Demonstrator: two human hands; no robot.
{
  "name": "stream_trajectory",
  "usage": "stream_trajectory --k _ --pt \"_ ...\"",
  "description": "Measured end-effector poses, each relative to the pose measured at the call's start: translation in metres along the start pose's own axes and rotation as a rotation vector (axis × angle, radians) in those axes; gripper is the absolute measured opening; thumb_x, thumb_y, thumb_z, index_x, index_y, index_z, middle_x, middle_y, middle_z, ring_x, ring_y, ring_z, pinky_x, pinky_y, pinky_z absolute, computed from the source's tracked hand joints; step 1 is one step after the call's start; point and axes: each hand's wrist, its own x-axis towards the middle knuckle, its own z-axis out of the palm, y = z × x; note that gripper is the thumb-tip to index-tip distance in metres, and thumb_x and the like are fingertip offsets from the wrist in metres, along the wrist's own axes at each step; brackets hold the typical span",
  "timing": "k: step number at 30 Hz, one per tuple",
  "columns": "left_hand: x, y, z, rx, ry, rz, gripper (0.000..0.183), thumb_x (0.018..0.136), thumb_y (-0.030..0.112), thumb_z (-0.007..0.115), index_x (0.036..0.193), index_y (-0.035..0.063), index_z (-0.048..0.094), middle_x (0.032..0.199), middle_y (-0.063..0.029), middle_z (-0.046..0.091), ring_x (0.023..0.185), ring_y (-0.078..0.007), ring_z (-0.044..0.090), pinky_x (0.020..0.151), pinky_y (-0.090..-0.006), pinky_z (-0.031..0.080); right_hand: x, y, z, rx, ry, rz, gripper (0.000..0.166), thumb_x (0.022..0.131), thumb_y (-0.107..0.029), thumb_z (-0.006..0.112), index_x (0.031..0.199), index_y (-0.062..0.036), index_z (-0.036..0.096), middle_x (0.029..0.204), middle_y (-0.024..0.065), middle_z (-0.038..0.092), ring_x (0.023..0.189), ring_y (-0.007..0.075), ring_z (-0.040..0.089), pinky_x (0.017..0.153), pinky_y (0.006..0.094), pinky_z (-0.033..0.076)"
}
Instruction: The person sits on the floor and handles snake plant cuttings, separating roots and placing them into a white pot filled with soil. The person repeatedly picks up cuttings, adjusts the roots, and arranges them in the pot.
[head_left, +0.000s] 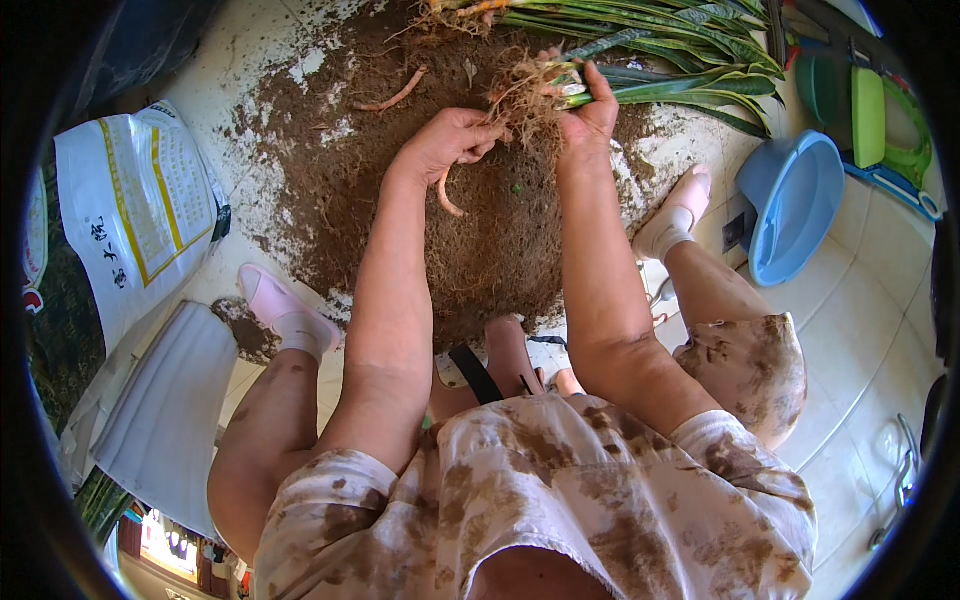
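Observation:
My right hand (592, 112) is closed around the base of a bundle of snake plants (667, 86), whose variegated leaves point right. A tangle of thin brown roots (529, 97) hangs from the bundle's left end. At the lower left of these roots, my left hand (459, 142) pinches some root strands between thumb and fingers. A thick orange-brown rhizome piece (448, 196) shows just below my left hand; whether the hand holds it cannot be told. Another rhizome piece (394, 91) lies on the heap of dark soil (495, 247). More snake plants (637, 22) lie behind the bundle.
Loose soil is spread over the pale tiled floor. A blue plastic basin (791, 206) stands at the right, near green plastic items (868, 116). At the left are a printed white bag (142, 217) and a ribbed white container (169, 412). My feet in pink slippers flank the soil.

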Motion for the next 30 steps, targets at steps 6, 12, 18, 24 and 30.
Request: stream_trajectory --k 6,12,18,24,30 --pt "-0.014 0.018 0.004 0.017 -0.102 0.083 0.02 0.092 0.021 0.069 0.093 0.0016 0.071 0.064 0.0027 0.054 0.055 -0.0053 0.042 0.049 -0.0215 0.03 0.003 -0.015 0.01 -0.125 0.161 0.019 0.021 0.087 -0.016 0.067 0.101 -0.0004 0.063 0.101 0.0146 0.068 0.092 0.0307 0.067 0.089 0.0473 0.055" --pt "-0.011 0.005 0.011 -0.196 -0.085 0.22 0.024 0.093 0.024 0.068 0.093 0.0007 0.071 0.062 0.0018 0.055 0.055 -0.0061 0.044 0.049 -0.0213 0.03 -0.016 -0.015 0.031 -0.187 0.174 -0.016 0.02 0.088 -0.021 0.066 0.101 -0.0054 0.066 0.098 0.0097 0.069 0.09 0.0263 0.067 0.087 0.0418 0.055" --pt "-0.011 -0.003 0.011 -0.315 0.0 0.245 0.025 0.098 0.026 0.062 0.094 0.002 0.07 0.066 0.0003 0.056 0.056 -0.0079 0.046 0.05 -0.0231 0.033 -0.022 -0.018 0.022 -0.046 0.108 -0.04 0.019 0.088 -0.011 0.064 0.103 -0.0004 0.061 0.104 0.015 0.067 0.094 0.0324 0.066 0.087 0.0572 0.055" --pt "-0.043 0.01 -0.042 -0.059 0.069 0.037 0.025 0.101 0.021 0.053 0.101 -0.0015 0.064 0.056 0.0017 0.049 0.044 -0.0064 0.036 0.041 -0.0228 0.027 -0.061 -0.037 -0.023 -0.193 0.253 0.17 0.041 0.088 0.001 0.055 0.125 0.0038 0.038 0.103 0.0245 0.064 0.097 0.0361 0.067 0.085 0.0652 0.057" --pt "-0.046 -0.001 -0.028 -0.244 -0.129 -0.004 0.026 0.1 0.02 0.054 0.098 -0.0032 0.064 0.05 0.0 0.047 0.037 -0.0065 0.03 0.039 -0.0229 0.027 -0.045 -0.009 -0.074 -0.257 0.285 0.135 0.038 0.088 0.001 0.05 0.125 0.0117 0.045 0.104 0.0253 0.064 0.097 0.0365 0.067 0.094 0.0532 0.057"
